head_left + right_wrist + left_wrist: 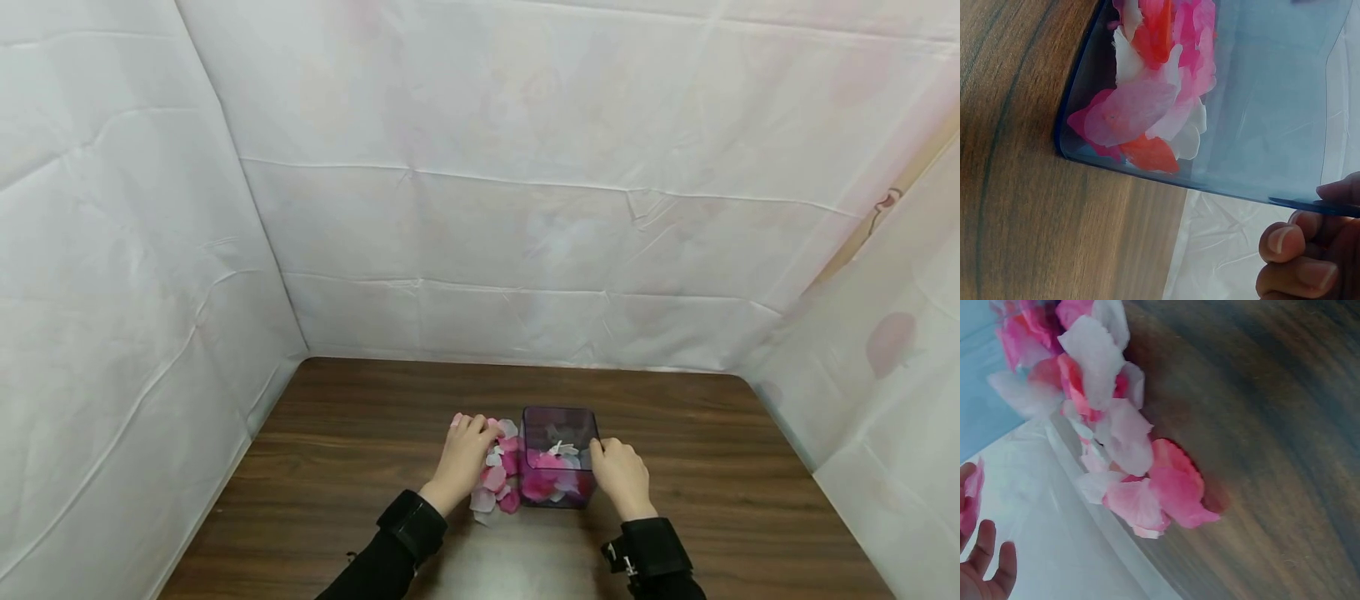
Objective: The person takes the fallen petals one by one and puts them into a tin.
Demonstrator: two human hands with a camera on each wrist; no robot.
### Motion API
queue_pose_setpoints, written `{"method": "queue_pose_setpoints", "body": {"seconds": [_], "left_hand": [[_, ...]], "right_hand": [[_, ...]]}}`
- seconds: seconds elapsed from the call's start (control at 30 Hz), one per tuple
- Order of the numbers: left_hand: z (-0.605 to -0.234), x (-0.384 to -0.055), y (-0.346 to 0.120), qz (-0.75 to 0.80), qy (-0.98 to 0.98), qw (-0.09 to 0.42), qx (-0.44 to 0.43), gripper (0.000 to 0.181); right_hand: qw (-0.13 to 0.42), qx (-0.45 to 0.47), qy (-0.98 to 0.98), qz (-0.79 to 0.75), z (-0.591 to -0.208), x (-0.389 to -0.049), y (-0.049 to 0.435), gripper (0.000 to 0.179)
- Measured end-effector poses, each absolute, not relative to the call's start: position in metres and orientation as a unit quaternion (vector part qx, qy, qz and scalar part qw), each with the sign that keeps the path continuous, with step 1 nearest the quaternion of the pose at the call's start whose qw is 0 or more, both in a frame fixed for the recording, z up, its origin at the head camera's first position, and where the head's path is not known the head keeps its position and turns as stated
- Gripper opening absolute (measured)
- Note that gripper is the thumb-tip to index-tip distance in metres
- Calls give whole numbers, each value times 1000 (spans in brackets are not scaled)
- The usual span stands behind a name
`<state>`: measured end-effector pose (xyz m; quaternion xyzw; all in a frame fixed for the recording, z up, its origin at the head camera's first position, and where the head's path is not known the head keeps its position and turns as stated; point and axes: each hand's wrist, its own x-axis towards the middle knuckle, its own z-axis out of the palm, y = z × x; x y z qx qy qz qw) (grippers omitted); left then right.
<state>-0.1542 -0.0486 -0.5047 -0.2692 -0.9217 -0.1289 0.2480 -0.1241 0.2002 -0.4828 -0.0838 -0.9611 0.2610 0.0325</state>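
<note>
A see-through purple box (558, 423) stands upright on the table, with pink, white and red artificial petals (1132, 112) in its bottom. My right hand (622, 477) grips its right wall at the rim, thumb on one side and curled fingers on the other. Along the box's left side lies a loose strip of pink and white petals (494, 478). Over the far end of that strip is my left hand (462, 457). The left wrist view shows it pinching a pink petal (971, 497), with the other fingers spread apart; part of this hand is cut off by the frame.
The brown wood-grain table (360, 442) reaches back to a white cloth wall (510, 233). More white cloth hangs at the left and right edges. A black band (412, 527) is around each wrist.
</note>
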Motion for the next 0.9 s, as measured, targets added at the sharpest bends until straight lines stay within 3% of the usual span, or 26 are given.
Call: {"method": "queue_pose_setpoints", "body": {"seconds": [0.17, 0.4, 0.57, 0.7, 0.9], "left_hand": [[-504, -155, -48, -143, -927, 224, -266, 35], [-478, -158, -23, -302, -894, 210, -256, 17], [-458, -160, 4, -361, -874, 176, -272, 24], [-451, -163, 22, -340, -885, 132, -290, 37], [-457, -163, 38, -247, -906, 77, -336, 34]], "right_hand": [[32, -82, -961, 262, -483, -124, 200, 39], [36, -81, -961, 261, -484, -124, 199, 39], [34, -86, -961, 260, -484, -124, 199, 39], [30, -84, -961, 260, -482, -125, 198, 39], [31, -83, -962, 260, -482, -124, 198, 39]]}}
